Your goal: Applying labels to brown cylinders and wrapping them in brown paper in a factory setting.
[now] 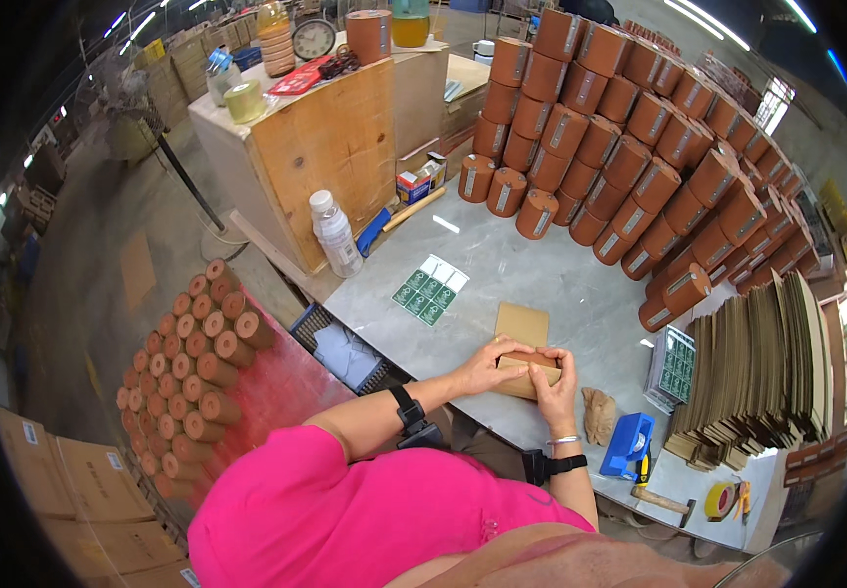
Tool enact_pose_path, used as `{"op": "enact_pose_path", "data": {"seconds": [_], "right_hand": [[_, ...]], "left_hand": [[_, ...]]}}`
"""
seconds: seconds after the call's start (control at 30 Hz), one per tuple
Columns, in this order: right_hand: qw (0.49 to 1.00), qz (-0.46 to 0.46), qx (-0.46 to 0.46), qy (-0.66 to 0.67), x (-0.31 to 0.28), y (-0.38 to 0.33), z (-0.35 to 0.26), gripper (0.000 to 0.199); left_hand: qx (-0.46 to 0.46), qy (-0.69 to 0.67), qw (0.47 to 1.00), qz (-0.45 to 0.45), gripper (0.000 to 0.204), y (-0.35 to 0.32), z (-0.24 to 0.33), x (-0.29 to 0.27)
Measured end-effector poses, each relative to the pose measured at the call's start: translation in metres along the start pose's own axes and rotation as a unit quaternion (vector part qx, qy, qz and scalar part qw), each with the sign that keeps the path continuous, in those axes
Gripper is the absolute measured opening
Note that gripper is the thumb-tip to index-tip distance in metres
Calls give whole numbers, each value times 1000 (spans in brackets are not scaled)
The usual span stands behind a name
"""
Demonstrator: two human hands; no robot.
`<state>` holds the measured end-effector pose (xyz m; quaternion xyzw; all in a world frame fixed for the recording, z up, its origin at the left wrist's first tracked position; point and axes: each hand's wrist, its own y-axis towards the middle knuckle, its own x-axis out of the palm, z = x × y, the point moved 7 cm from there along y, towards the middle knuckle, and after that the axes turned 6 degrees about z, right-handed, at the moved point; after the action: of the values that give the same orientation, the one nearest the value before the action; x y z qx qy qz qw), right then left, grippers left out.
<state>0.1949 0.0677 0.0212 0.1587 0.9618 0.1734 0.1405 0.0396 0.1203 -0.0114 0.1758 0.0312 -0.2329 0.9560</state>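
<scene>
My left hand (488,366) and my right hand (555,390) meet over the grey tabletop, closed on the two ends of a tan cardboard piece (521,322). One flat panel of it stretches away from me beyond my fingers. Between my hands shows a strip of reddish-brown material (531,359), partly covered by the fingers and the folded board; its full shape is hidden. Both thumbs press on the near side. Just right of my right hand lies a crumpled brown piece (599,416). A sheet of green labels (430,290) rests farther left.
Reddish-brown cylinders (565,132) are stacked along the far right. Flat cardboard pieces (751,367) stand in a row at right, near a blue tape dispenser (628,444) and a hammer (660,501). A white bottle (336,235) stands back left. Bare cylinders (188,363) fill a red surface at left.
</scene>
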Motion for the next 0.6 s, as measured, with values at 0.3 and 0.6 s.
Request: {"op": "enact_pose_path", "data": {"seconds": [0.3, 0.6], "right_hand": [[999, 29, 19, -39, 2, -24, 1, 20], [997, -17, 54, -58, 4, -11, 8, 14]], "left_hand": [[27, -40, 998, 33, 30, -16, -1, 8], [-50, 26, 996, 73, 28, -2, -29, 19]]}}
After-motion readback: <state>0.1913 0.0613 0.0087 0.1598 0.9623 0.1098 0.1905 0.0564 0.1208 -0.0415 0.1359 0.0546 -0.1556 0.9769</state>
